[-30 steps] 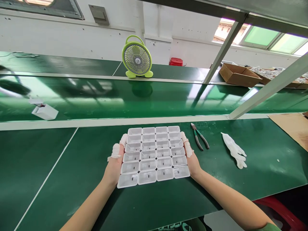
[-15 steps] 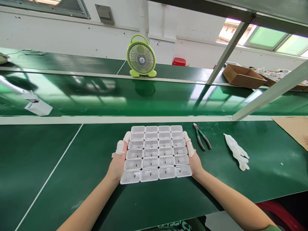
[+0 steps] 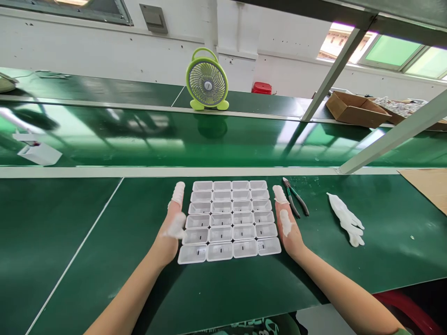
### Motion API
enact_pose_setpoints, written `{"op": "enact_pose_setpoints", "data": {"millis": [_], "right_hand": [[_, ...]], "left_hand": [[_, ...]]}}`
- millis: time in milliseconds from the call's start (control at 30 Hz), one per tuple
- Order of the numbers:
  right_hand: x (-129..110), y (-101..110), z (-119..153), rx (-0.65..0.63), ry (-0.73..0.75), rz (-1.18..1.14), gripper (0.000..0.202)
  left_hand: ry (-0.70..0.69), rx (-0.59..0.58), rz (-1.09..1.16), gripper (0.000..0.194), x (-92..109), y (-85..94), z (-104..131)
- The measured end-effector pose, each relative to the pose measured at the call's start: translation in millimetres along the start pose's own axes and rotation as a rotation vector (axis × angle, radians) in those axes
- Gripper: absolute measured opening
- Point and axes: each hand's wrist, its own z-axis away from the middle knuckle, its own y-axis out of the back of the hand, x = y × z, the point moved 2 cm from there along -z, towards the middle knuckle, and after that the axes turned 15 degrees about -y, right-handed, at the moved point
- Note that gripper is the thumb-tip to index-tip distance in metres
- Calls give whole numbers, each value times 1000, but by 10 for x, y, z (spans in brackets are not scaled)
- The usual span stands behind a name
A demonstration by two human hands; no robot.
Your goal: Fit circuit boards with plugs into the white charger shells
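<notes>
Left hand (image 3: pixel 167 237): stood open beside the trays (image 3: pixel 231 219) — released.
Right hand (image 3: pixel 287 224): was likewise open.
Trays: probably risked skewing — cause, an uneven sideways nudge.

The left forearm (image 3: pixel 130 298) and right forearm (image 3: pixel 338 292) are extending forward and angling inward, while the left hand (image 3: pixel 166 239) and right hand (image 3: pixel 289 229) are standing on edge, apart, unclenched, with palms facing each other.

Dark specks (image 3: pixel 221 251) inside the white trays (image 3: pixel 223 217) are too small to identify; flat cardboard (image 3: pixel 428 188) runs off the right edge.
</notes>
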Motion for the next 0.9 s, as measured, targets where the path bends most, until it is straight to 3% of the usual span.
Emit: {"op": "enact_pose_setpoints", "data": {"millis": [100, 167, 233, 333, 567, 700, 800, 900], "right_hand": [[-143, 56, 160, -86, 307, 376, 78], [-184, 47, 259, -116, 439, 633, 76], [-173, 13, 327, -151, 487, 782, 70], [-113, -40, 362, -196, 504, 889, 68], [-70, -61, 336, -91, 848, 1368, 81], [-70, -64, 334, -91, 885, 1411, 84], [-74, -68, 335, -109, 878, 1356, 86], [-100, -44, 350, -132, 824, 1077, 88]], "left_hand": [[-263, -361, -368, 115, 174, 21, 119], [-457, -562, -608, 102, 195, -5, 197], [-601, -637, -746, 74, 147, -32, 237], [-750, -667, -884, 47, 61, -57, 248], [-908, -694, -1108, 42, 130, -97, 262], [-937, -694, -1079, 42, 141, -117, 259], [-812, -671, -944, 56, 152, -94, 241], [-513, -508, -691, 72, 156, -28, 216]]}}
